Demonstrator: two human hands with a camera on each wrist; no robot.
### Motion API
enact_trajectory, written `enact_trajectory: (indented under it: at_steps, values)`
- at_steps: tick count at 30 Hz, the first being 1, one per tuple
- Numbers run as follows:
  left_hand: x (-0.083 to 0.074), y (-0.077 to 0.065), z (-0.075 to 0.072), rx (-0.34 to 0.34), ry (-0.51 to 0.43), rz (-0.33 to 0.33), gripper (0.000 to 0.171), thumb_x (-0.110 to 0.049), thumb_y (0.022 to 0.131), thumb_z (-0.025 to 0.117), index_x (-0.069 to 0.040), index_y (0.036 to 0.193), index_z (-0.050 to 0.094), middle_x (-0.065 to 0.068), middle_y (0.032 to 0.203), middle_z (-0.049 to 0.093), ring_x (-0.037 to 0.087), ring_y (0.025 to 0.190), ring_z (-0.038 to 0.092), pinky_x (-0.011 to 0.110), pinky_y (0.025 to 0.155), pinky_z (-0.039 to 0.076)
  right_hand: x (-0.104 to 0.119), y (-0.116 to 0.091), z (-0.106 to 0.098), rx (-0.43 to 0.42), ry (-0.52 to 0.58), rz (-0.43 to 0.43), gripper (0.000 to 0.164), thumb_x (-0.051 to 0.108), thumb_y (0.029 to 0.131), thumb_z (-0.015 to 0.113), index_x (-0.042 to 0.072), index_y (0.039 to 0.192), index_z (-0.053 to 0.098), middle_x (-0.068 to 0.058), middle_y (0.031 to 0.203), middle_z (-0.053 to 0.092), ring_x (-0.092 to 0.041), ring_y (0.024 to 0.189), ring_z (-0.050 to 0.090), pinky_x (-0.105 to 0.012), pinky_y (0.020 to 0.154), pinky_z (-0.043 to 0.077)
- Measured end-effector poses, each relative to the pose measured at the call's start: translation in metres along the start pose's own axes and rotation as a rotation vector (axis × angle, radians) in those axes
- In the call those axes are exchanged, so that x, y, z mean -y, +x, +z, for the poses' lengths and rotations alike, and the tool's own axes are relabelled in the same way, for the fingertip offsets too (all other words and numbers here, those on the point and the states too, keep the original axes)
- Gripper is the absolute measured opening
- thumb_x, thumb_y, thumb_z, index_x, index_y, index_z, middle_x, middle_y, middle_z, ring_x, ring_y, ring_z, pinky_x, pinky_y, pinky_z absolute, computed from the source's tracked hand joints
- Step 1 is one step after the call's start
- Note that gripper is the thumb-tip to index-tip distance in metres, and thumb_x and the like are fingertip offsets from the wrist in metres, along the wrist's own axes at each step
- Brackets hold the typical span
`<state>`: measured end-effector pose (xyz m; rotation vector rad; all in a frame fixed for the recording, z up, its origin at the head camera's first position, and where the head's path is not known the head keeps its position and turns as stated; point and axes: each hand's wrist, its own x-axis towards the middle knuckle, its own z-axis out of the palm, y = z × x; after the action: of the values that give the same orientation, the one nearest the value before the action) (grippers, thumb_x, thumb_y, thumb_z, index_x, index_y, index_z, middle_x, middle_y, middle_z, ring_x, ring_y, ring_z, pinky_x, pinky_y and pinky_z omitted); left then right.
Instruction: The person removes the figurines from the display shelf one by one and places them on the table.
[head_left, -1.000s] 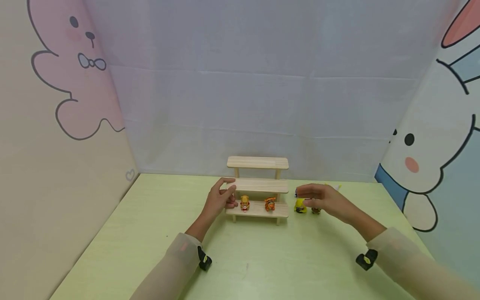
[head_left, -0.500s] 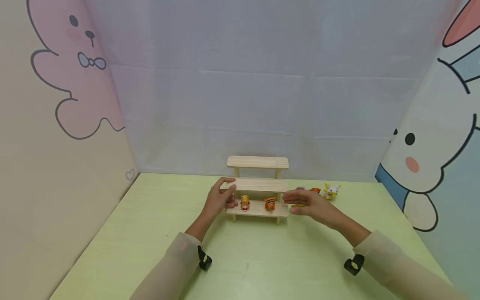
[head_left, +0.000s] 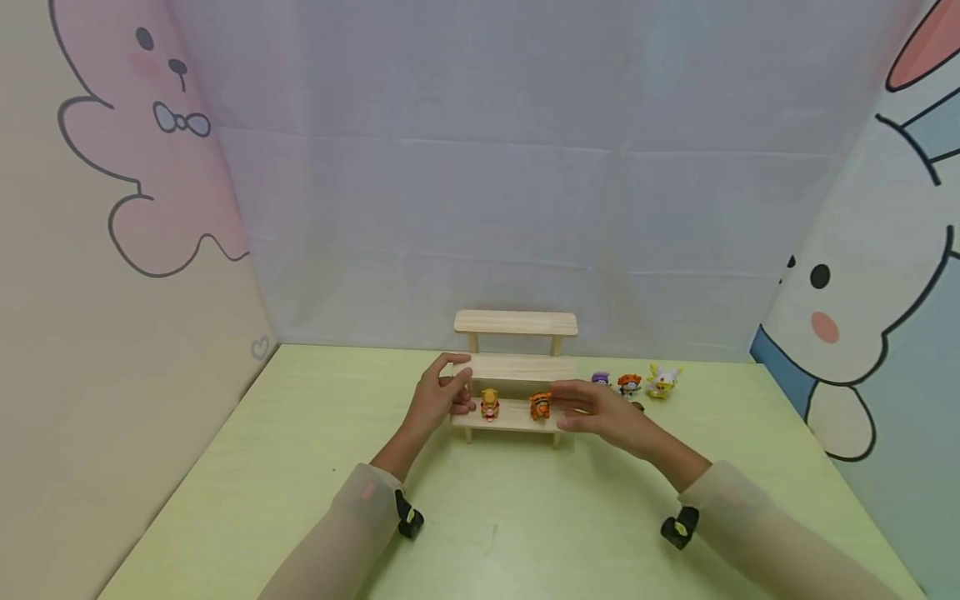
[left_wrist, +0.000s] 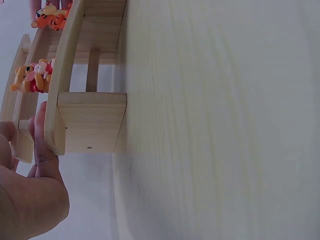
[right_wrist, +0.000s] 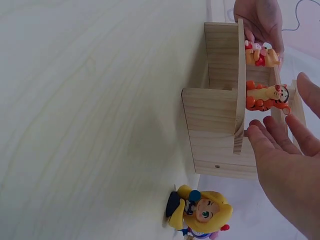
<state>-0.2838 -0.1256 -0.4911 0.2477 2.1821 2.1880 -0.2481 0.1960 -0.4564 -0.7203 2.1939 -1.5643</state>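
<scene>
A three-tier wooden shelf stands near the back of the table. On its bottom board sit a bear figurine, with a small pink figure at its front, and an orange tiger figurine. My left hand holds the shelf's left end; in the left wrist view its fingers touch the bottom board's end. My right hand is at the shelf's right end, thumb and fingers spread beside the tiger figurine. The right wrist view shows a gap between them, with nothing held.
Right of the shelf stand a purple-topped figurine, an orange-topped one and a white-and-yellow one. A yellow-haired figurine shows by the shelf in the right wrist view. A cloth backdrop hangs behind.
My right hand has moved left, from over the figurines beside the shelf to next to the tiger figurine. Those figurines have come into view behind it. My left hand has stayed at the shelf.
</scene>
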Motion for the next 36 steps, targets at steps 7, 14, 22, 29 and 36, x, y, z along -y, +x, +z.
enact_trajectory:
  at_steps: [7,14,22,29,36]
  values:
    - [0.001,0.001,-0.001,-0.002,0.009,-0.009,0.039,-0.029,0.104,0.066,-0.014,0.140,0.060,0.011,0.073,0.066,0.019,0.061,0.071,0.027,0.057,0.062,-0.002,0.009,0.009,-0.016,0.020,-0.005,0.058,0.008,0.102,0.066,0.001,0.154,0.044,-0.021,0.158,0.043,-0.041,0.146,0.040,-0.042,0.115,0.044]
    - [-0.002,-0.001,-0.001,-0.002,0.006,-0.010,0.040,-0.030,0.104,0.066,-0.014,0.140,0.060,0.014,0.074,0.066,0.021,0.062,0.071,0.028,0.057,0.062,-0.008,0.015,0.016,-0.067,-0.040,-0.036,0.054,0.014,0.103,0.066,0.003,0.153,0.048,-0.021,0.155,0.047,-0.042,0.143,0.045,-0.044,0.112,0.048]
    - [0.000,0.000,0.000,-0.003,0.006,-0.012,0.039,-0.030,0.104,0.066,-0.015,0.140,0.060,0.010,0.072,0.065,0.020,0.061,0.071,0.028,0.057,0.062,-0.010,0.017,0.027,-0.164,-0.083,-0.032,0.050,0.015,0.100,0.070,0.004,0.146,0.056,-0.019,0.149,0.054,-0.039,0.137,0.053,-0.035,0.105,0.054]
    - [0.000,0.000,-0.001,-0.009,0.008,-0.012,0.040,-0.030,0.104,0.066,-0.015,0.140,0.060,0.011,0.072,0.065,0.021,0.062,0.072,0.028,0.058,0.063,-0.007,0.016,0.035,-0.228,-0.126,-0.034,0.045,0.014,0.099,0.071,0.005,0.142,0.060,-0.018,0.137,0.063,-0.036,0.129,0.061,-0.035,0.100,0.057]
    - [-0.001,0.000,0.000,-0.002,0.008,-0.017,0.041,-0.030,0.104,0.066,-0.013,0.140,0.060,0.010,0.072,0.066,0.020,0.061,0.072,0.027,0.057,0.062,-0.007,0.016,0.038,-0.253,-0.138,-0.028,0.044,0.013,0.099,0.070,0.005,0.141,0.061,-0.017,0.134,0.065,-0.034,0.126,0.063,-0.035,0.098,0.058]
